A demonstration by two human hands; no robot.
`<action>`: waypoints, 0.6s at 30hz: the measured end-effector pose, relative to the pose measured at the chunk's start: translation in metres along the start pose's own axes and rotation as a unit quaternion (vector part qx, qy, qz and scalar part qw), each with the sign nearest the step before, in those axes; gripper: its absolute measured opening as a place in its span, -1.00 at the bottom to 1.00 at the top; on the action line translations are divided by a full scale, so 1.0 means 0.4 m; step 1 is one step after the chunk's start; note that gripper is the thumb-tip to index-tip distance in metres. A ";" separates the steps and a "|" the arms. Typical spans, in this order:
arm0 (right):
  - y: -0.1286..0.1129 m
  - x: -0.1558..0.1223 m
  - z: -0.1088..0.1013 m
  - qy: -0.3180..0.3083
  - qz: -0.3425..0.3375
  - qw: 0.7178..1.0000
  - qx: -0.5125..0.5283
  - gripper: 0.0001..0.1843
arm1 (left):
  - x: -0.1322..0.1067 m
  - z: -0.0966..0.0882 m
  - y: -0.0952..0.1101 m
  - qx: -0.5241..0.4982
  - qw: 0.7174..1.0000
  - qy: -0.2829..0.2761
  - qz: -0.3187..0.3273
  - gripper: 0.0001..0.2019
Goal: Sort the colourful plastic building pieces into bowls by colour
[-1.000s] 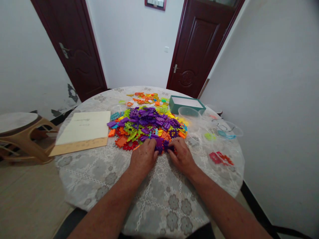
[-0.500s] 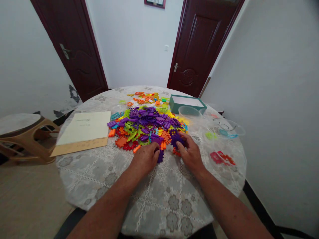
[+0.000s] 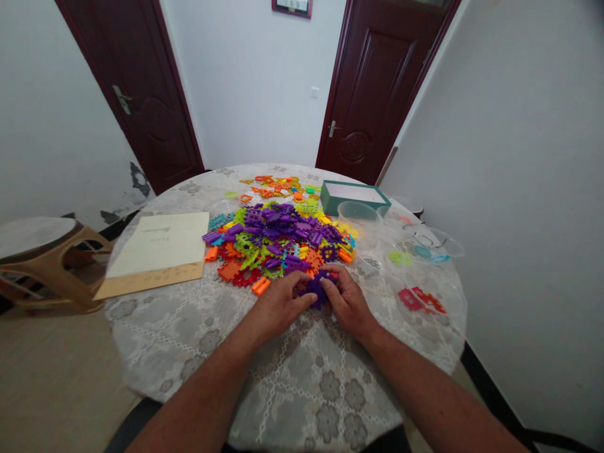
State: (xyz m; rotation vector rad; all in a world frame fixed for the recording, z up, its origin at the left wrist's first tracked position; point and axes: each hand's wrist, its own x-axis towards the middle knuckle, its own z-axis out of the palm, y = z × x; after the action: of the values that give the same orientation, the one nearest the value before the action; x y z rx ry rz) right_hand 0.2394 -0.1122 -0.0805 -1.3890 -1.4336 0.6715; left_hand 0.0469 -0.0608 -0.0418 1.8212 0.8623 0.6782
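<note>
Between my two hands, just in front of the pile, is a dark purple gear piece [image 3: 319,290]. My left hand [image 3: 283,302] is closed on its left side, with the thumb laid along the near edge. From the right, my right hand [image 3: 348,301] grips the purple piece between thumb and fingers. Whether it is one piece or more is hidden by the fingers. Right behind my hands lies the heap of plastic building pieces [image 3: 278,229], purple on top, with green, orange, red, yellow and blue ones around. An orange connector [image 3: 260,286] lies beside my left hand.
A green open box [image 3: 353,196] stands behind the pile. Clear plastic tubs [image 3: 358,217] and lids on the right hold some pieces. Cream paper on a brown board [image 3: 155,242] lies to the left. The round table has a patterned cloth [image 3: 198,352]; a stool [image 3: 56,264] stands left.
My hands have come together over the near table. My right hand has carried its purple gear piece left and nearer, to the left hand. An orange connector now shows by the left wrist.
</note>
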 end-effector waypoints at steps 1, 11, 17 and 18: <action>-0.002 -0.002 0.001 -0.008 0.008 1.000 0.013 -0.63 | 0.000 0.000 -0.001 -0.005 1.000 -0.005 -0.005 -0.77; -0.003 0.011 -0.004 0.047 0.029 0.992 0.117 -0.66 | 0.007 -0.015 -0.002 -0.048 0.996 0.061 -0.051 -0.77; 0.019 0.019 0.000 0.003 0.045 0.993 0.113 -0.64 | 0.008 -0.023 0.005 -0.133 0.986 0.070 -0.065 -0.71; 0.020 0.018 0.001 -0.006 0.045 0.993 0.112 -0.64 | 0.008 -0.022 0.007 -0.146 0.986 0.061 -0.061 -0.71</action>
State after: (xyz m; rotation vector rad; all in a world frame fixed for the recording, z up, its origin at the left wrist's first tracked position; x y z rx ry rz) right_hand 0.2431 -0.1037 -0.0859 -1.2800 -1.2684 0.8720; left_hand 0.0428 -0.0541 -0.0356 1.4664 0.8966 0.7987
